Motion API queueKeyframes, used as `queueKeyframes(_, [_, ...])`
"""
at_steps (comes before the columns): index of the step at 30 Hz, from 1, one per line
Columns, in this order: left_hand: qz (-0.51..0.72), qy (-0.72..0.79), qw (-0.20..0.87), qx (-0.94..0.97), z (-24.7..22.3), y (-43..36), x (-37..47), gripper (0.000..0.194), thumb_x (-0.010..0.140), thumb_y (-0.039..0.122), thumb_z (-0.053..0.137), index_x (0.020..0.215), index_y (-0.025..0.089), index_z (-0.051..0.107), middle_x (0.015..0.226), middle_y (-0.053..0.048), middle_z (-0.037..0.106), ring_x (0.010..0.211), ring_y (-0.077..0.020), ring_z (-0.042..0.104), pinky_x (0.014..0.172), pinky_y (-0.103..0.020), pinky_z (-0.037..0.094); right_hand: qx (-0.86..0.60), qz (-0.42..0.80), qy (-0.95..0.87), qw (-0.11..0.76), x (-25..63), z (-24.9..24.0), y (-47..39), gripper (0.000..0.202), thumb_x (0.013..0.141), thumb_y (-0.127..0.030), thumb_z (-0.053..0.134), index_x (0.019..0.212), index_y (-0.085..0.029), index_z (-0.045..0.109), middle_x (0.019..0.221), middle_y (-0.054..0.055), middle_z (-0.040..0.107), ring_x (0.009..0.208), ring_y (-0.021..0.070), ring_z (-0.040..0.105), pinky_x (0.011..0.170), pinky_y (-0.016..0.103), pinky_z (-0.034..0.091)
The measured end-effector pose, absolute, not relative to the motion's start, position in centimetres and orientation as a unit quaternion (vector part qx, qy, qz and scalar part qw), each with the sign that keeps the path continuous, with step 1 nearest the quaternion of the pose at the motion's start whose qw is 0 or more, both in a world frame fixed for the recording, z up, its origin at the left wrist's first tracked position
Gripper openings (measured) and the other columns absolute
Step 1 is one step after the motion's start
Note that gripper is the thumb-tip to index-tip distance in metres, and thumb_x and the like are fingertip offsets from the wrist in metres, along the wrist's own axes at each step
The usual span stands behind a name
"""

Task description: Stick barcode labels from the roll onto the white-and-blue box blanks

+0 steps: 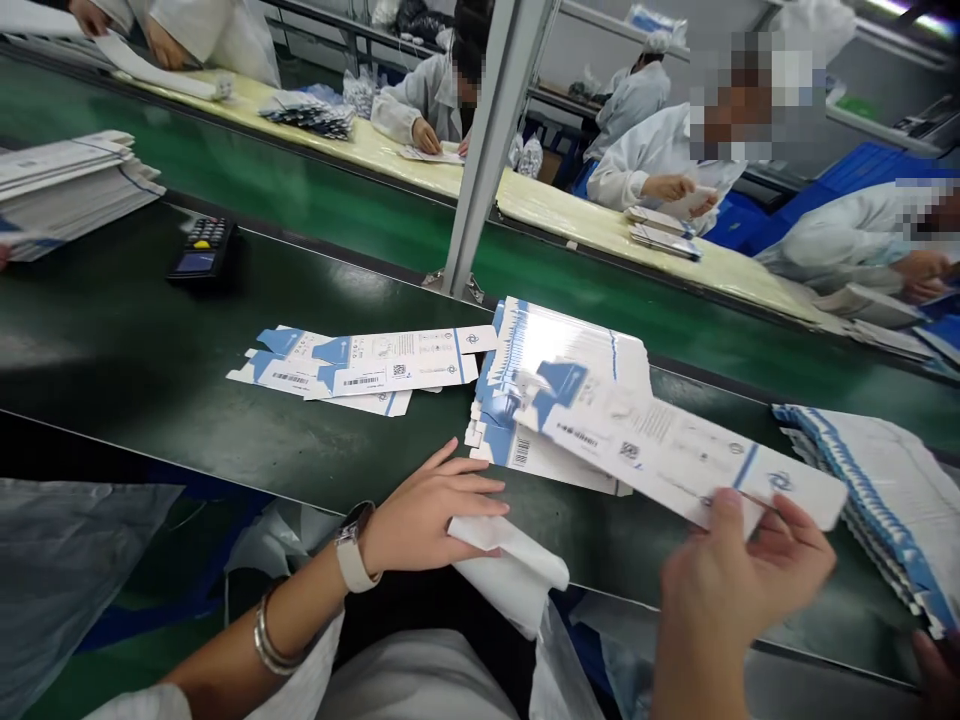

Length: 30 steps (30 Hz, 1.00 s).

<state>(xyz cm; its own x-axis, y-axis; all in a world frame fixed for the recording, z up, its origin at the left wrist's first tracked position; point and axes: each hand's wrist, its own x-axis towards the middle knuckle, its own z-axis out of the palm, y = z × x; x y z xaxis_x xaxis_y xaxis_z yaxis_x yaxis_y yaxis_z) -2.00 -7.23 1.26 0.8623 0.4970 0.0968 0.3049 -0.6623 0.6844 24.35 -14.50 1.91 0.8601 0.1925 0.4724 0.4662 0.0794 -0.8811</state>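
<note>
My right hand (750, 560) pinches the right end of a flat white and blue printed carton (645, 440), which is raised and tilted over a stack of similar flat cartons (577, 340). Near the table's front edge, my left hand (442, 505) has its fingers spread, with a white cloth or paper (514, 570) beside and partly under the fingers; whether it grips that is not clear. Left of the stack, several flat cartons (405, 365) lie overlapping on the dark green table (300, 450).
A black handheld device (202, 248) and a bundle of flat cartons (75, 185) lie at the left. Another carton stack (885, 500) sits at the right. A metal post (487, 150) rises from the table's far edge. Several people work behind a green belt (337, 215).
</note>
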Motion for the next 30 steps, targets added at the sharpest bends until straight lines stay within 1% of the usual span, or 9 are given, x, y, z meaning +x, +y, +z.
queueKeyframes(4, [0.139, 0.235, 0.358, 0.893, 1.2, -7.4, -1.8, 0.043, 0.080, 0.054, 0.054, 0.114, 0.029, 0.061, 0.120, -0.001, 0.061, 0.126, -0.0216, 0.043, 0.114, -0.053, 0.012, -0.651, 0.005, -0.292, 0.701, 21.0, 3.4, -10.0, 0.044, 0.079, -0.037, 0.059, 0.116, -0.021, 0.041, 0.125, 0.010, 0.050, 0.115, 0.0224, 0.052, 0.091, 0.041, 0.048])
queueKeyframes(8, [0.154, 0.246, 0.380, 0.878, 1.2, -7.5, -1.7, 0.041, 0.080, 0.051, 0.057, 0.113, 0.027, 0.061, 0.118, 0.000, 0.062, 0.125, -0.0208, 0.043, 0.114, -0.052, 0.012, -0.647, 0.210, -0.462, 0.568, 17.0, 4.8, -7.2, 0.044, 0.079, -0.043, 0.058, 0.117, -0.023, 0.051, 0.133, 0.010, 0.046, 0.119, 0.0226, 0.049, 0.094, 0.040, 0.045])
queueKeyframes(11, [0.174, 0.266, 0.438, 0.841, 1.4, -7.2, -1.8, 0.038, 0.081, 0.047, 0.057, 0.112, 0.024, 0.062, 0.113, 0.000, 0.065, 0.118, -0.0191, 0.050, 0.114, -0.049, 0.013, -0.643, 0.188, -0.502, 0.547, 16.8, 5.1, -9.3, 0.035, 0.082, -0.039, 0.057, 0.113, -0.024, 0.057, 0.130, 0.007, 0.051, 0.123, 0.0213, 0.045, 0.104, 0.042, 0.036])
queueKeyframes(15, [0.193, 0.295, 0.559, 0.751, 2.1, -6.5, -2.0, 0.029, 0.084, 0.044, 0.054, 0.092, 0.019, 0.068, 0.100, 0.000, 0.069, 0.103, -0.0176, 0.060, 0.114, -0.044, 0.019, -0.598, 0.227, -0.561, 0.526, 18.7, 4.1, -15.2, 0.036, 0.083, -0.027, 0.058, 0.118, -0.026, 0.054, 0.118, 0.007, 0.057, 0.106, 0.0203, 0.057, 0.094, 0.041, 0.046])
queueKeyframes(17, [0.191, 0.333, 0.619, 0.686, 2.5, -6.2, -2.0, 0.034, 0.081, 0.048, 0.056, 0.076, 0.016, 0.067, 0.085, -0.002, 0.070, 0.093, -0.0193, 0.063, 0.101, -0.040, 0.039, -0.585, 0.222, -0.615, 0.480, 19.4, 3.0, -17.7, 0.049, 0.077, -0.024, 0.065, 0.123, -0.028, 0.051, 0.123, 0.008, 0.053, 0.106, 0.0223, 0.056, 0.091, 0.041, 0.049])
queueKeyframes(19, [0.193, 0.371, 0.661, 0.623, 2.9, -5.9, -1.9, 0.037, 0.078, 0.050, 0.059, 0.070, 0.015, 0.064, 0.076, -0.003, 0.068, 0.076, -0.0174, 0.064, 0.075, -0.031, 0.050, -0.594, 0.213, -0.643, 0.434, 19.6, 1.8, -19.5, 0.057, 0.072, -0.023, 0.070, 0.125, -0.030, 0.049, 0.124, 0.007, 0.052, 0.107, 0.0230, 0.056, 0.087, 0.039, 0.051])
queueKeyframes(21, [0.211, 0.393, 0.675, 0.588, 3.1, -5.7, -1.7, 0.036, 0.076, 0.049, 0.061, 0.069, 0.014, 0.063, 0.073, -0.003, 0.066, 0.065, -0.0136, 0.061, 0.058, -0.022, 0.047, -0.618, 0.230, -0.635, 0.402, 19.4, 0.9, -20.6, 0.056, 0.074, -0.023, 0.069, 0.125, -0.031, 0.048, 0.117, 0.005, 0.057, 0.101, 0.0203, 0.059, 0.081, 0.033, 0.054])
queueKeyframes(26, [0.207, 0.435, 0.644, 0.594, 3.3, -5.3, -1.2, 0.037, 0.074, 0.049, 0.063, 0.068, 0.012, 0.062, 0.071, -0.005, 0.064, 0.066, -0.0147, 0.061, 0.053, -0.020, 0.043, -0.619, 0.230, -0.621, 0.422, 19.1, 1.1, -20.5, 0.072, 0.080, -0.021, 0.062, 0.141, -0.031, 0.024, 0.088, -0.001, 0.064, 0.076, 0.0129, 0.062, 0.068, 0.026, 0.054])
queueKeyframes(30, [0.196, 0.454, 0.625, 0.604, 3.2, -5.2, -1.0, 0.039, 0.073, 0.048, 0.064, 0.063, 0.011, 0.058, 0.065, -0.003, 0.060, 0.059, -0.0122, 0.056, 0.049, -0.019, 0.039, -0.600, 0.134, -0.703, 0.357, 19.5, 2.3, -19.0, 0.050, 0.080, -0.022, 0.062, 0.128, -0.027, 0.048, 0.069, -0.004, 0.056, 0.058, 0.0087, 0.052, 0.053, 0.020, 0.044])
